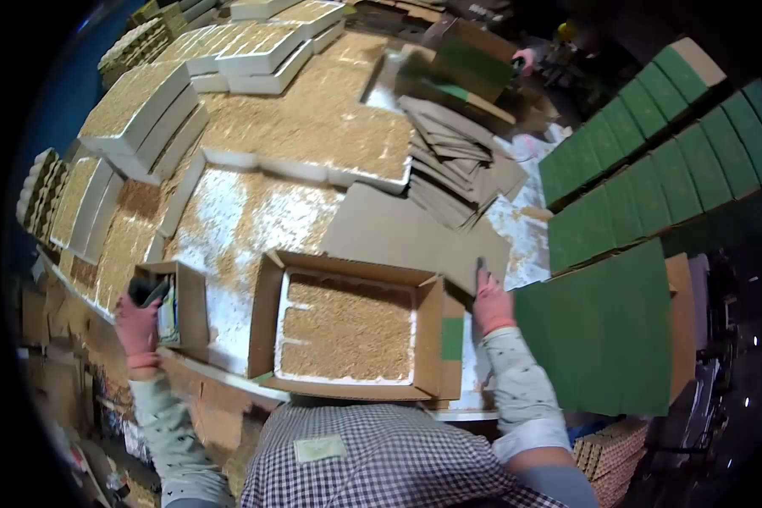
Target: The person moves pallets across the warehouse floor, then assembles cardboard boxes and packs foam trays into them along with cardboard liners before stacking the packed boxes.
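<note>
In front of me stands an open cardboard box (264, 326) with a white foam tray (406, 372) inside, filled with brownish, sawdust-like material (347, 330). My left hand (138, 326), in a pink glove, is closed at the small cardboard box (192, 305) on the left. Dark shapes at its fingers blur together, so what they hold cannot be made out. Inside that small box some printed packets show in part. My right hand (493, 306), also gloved in pink, reaches over the near right corner of a flat cardboard sheet (398, 229), its dark-tipped finger stretched out.
Stacked white foam trays (144, 127) with the same material line the left and back. Loose cardboard pieces (449, 161) lie beyond the sheet. Rows of green boxes (635, 195) stand at right, with a large green box (601, 330) close to my right arm. Egg-carton stacks (41, 195) stand left.
</note>
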The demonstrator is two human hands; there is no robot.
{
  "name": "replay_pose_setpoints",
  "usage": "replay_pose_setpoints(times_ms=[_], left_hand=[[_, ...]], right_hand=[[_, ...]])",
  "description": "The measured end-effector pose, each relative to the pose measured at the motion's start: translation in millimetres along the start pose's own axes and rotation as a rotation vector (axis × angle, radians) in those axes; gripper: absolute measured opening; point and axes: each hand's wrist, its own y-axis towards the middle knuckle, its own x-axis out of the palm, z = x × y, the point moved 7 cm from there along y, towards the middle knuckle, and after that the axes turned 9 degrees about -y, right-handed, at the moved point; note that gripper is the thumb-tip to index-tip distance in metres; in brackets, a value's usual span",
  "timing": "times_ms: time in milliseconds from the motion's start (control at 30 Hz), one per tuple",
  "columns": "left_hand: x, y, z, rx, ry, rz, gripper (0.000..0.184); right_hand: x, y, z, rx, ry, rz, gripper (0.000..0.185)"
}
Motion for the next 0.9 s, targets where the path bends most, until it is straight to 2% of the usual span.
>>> replay_pose_setpoints(times_ms=[33, 67, 100, 133, 167, 200, 233, 300, 333, 367, 400, 467, 500, 567, 600, 633, 667, 700, 733, 767, 833, 867, 900], left_hand=[[8.6, -24.1, 70.7, 0.169, -0.222, 0.028, 0.025], [21.1, -51.6, 144.9, 0.467, -0.182, -0.024, 0.017], [52.3, -83.2, 186.1, 0.836, -0.114, -0.175, 0.015], [93.7, -114.9, 208.8, 0.983, -0.021, -0.477, 0.024], [130.7, -140.4, 202.4, 0.951, 0.085, -0.803, 0.035], [145.2, -151.5, 188.3, 0.984, 0.155, -0.88, 0.043], [132.9, -139.0, 200.1, 0.905, 0.083, -0.783, 0.045], [86.8, -109.5, 214.8, 0.689, -0.112, -0.533, 0.045], [64.9, -106.4, 226.0, 0.739, -0.179, -0.402, 0.044], [61.3, -110.0, 234.2, 0.826, -0.182, -0.418, 0.042], [79.7, -117.9, 234.7, 0.834, 0.012, -0.611, 0.042], [126.5, -143.5, 206.6, 0.877, 0.468, -0.902, 0.04], [161.8, -158.4, 172.7, 0.929, 0.528, -0.92, 0.045], [192.7, -167.4, 142.7, 0.879, 0.636, -0.936, 0.044], [171.1, -162.3, 163.1, 0.877, 0.604, -1.087, 0.044], [136.7, -150.2, 182.2, 1.016, 0.159, -0.965, 0.05], [107.5, -128.2, 189.7, 0.746, -0.211, -1.01, 0.059], [65.8, -110.1, 198.4, 0.672, -0.276, -0.81, 0.065], [45.8, -92.5, 180.9, 0.743, 0.02, -0.546, 0.068], [46.8, -83.7, 160.0, 0.64, 0.257, -0.528, 0.088], [112.9, -87.7, 91.4, 0.264, -0.178, -0.864, 0.108], [153.2, -98.6, 71.4, 0.306, -0.052, -0.828, 0.124], [194.3, -113.5, 46.0, 0.28, 0.019, -0.781, 0.127]], right_hand=[[2.3, 12.5, 4.0, 0.016, 0.192, -0.221, 0.074], [-29.6, 16.9, 8.5, -0.053, 0.174, -0.107, 0.069], [-72.7, 10.1, 14.7, -0.12, 0.159, 0.01, 0.064], [-132.6, -10.1, 27.3, -0.144, 0.336, 0.21, 0.062], [-191.9, -33.7, 42.4, -0.157, 0.514, 0.41, 0.059], [-230.4, -58.2, 58.0, -0.083, 0.821, 0.527, 0.059], [-254.3, -83.7, 69.1, -0.004, 1.122, 0.645, 0.059], [-249.3, -119.5, 55.5, 0.179, 1.67, 0.449, 0.062], [-230.9, -124.7, 36.8, -0.066, 1.371, 0.273, 0.069], [-220.1, -121.7, -6.6, -0.191, 1.05, 0.074, 0.073], [-208.7, -122.9, -49.5, -0.362, 0.722, -0.066, 0.08], [-162.0, -126.3, -106.8, -0.54, 0.222, -0.195, 0.066], [-151.1, -120.9, -124.6, -0.536, 0.001, -0.259, 0.053], [-165.9, -121.2, -131.4, -0.654, -0.091, -0.397, 0.041], [-175.3, -119.1, -123.0, -0.687, 0.113, -0.122, 0.038], [-184.0, -119.1, -102.2, -0.704, 0.308, 0.159, 0.034], [-209.4, -105.2, -68.6, -0.461, 0.453, 0.075, 0.029], [-205.6, -97.6, -38.5, -0.355, 0.391, 0.171, 0.024], [-186.0, -90.4, -41.5, -0.359, 0.238, -0.039, 0.02], [-159.7, -90.0, -43.9, -0.361, 0.086, -0.257, 0.017], [-134.0, -97.3, -109.1, -0.59, 0.383, 0.003, 0.015], [-121.9, -99.4, -141.7, -0.649, 0.3, -0.014, 0.019], [-115.3, -96.6, -155.3, -0.563, 0.304, -0.086, 0.023]])
